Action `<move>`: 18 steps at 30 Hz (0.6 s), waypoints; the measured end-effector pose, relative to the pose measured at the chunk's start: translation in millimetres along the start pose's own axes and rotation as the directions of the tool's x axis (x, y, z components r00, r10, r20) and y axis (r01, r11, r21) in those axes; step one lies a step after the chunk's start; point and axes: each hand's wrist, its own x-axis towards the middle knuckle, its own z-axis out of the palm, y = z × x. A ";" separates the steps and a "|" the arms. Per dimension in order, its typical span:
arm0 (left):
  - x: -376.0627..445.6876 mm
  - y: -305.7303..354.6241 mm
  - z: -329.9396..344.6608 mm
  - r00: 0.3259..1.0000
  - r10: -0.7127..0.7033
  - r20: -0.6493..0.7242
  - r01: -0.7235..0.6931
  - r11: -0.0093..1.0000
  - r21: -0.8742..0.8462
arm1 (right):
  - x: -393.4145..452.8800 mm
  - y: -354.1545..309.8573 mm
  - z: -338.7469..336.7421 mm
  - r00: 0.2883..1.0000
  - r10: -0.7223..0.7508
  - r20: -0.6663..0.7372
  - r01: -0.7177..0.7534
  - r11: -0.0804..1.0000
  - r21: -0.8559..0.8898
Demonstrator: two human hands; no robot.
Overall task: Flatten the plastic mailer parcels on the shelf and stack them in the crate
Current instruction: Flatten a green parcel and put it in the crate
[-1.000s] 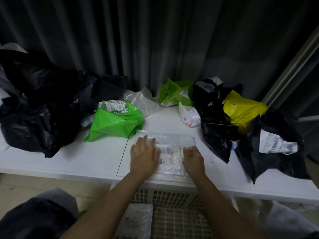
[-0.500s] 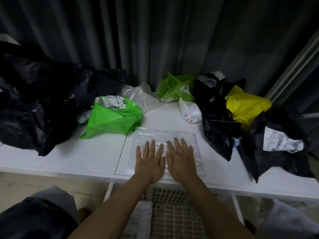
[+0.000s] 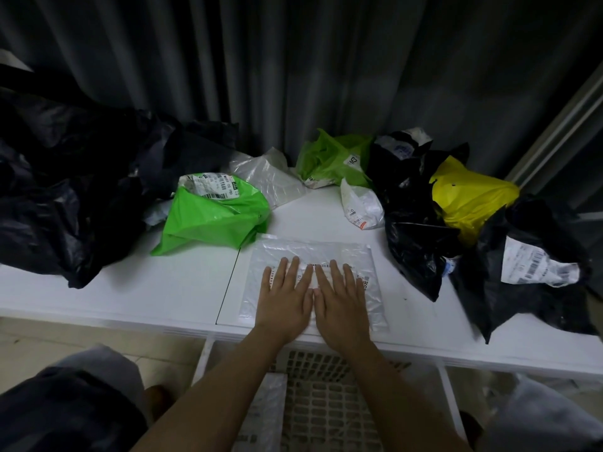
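**Two flat hands on a clear bag**

The clear bag lay flat on the white shelf, close to the front edge. It had a paper label with a bar code on it.

The left hand lay on the bag with its fingers straight and a little spread. The right hand lay next to it, palm down, with its fingers straight too. The two hands touched side by side. Neither hand gripped anything. They just pressed down on the bag.

A bright green bag sat just behind the clear bag, to the left, all crumpled. A big heap of black bags filled the left end of the shelf. At the back sat a crinkly clear bag and a lighter green bag. A small white bag lay near them. On the right were more black bags, a yellow bag, and a black bag with a white label.

Under the shelf stood the white crate with holes in it. One flat clear bag lay inside, on its left side.

A dark curtain hung behind the shelf.
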 end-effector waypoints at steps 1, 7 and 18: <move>0.2 -1.0 2.8 1.000 0.003 -0.018 -0.003 1.000 0.003 | 0.3 0.3 1.8 1.000 0.003 -0.012 -0.003 1.000 -0.004; -1.7 -0.9 9.6 0.999 0.009 -0.052 -0.007 0.999 0.037 | 0.3 1.4 4.3 1.000 0.001 -0.005 -0.002 1.000 -0.029; -0.7 -2.7 15.2 0.998 -0.005 -0.060 0.005 1.000 0.004 | 0.5 0.7 5.5 1.000 -0.001 -0.023 -0.001 0.997 -0.083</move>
